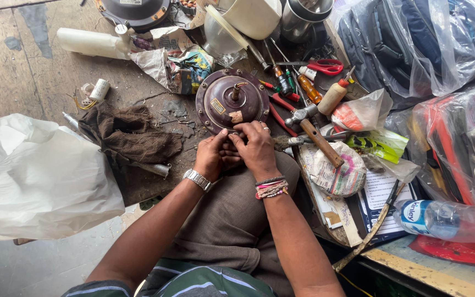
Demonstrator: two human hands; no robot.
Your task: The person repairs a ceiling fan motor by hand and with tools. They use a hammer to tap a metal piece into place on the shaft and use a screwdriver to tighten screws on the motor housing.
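Now both hands, left hand [214, 155] and right hand [255, 148], pinch something small, hidden between bunched fingers, at the near rim of a round maroon metal motor [232, 100] on the worn wood bench [39, 77]. Beside it lie a wooden-handled hammer [315, 135], a brown knit rag [130, 135] and a white plastic bag [34, 176].

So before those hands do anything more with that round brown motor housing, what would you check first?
1. Both hands on the work: ok. The left hand and right hand meet at the near edge of the round motor housing.
2. What the fingers pinch: cannot tell, it is hidden between them.
3. Housing resting flat on the wooden bench: ok.
4. Hammer within reach: ok, it lies just right of the right hand.
5. Screwdrivers at hand: ok, beyond the hammer.
6. Brown cloth off the housing: ok, it lies to the left.
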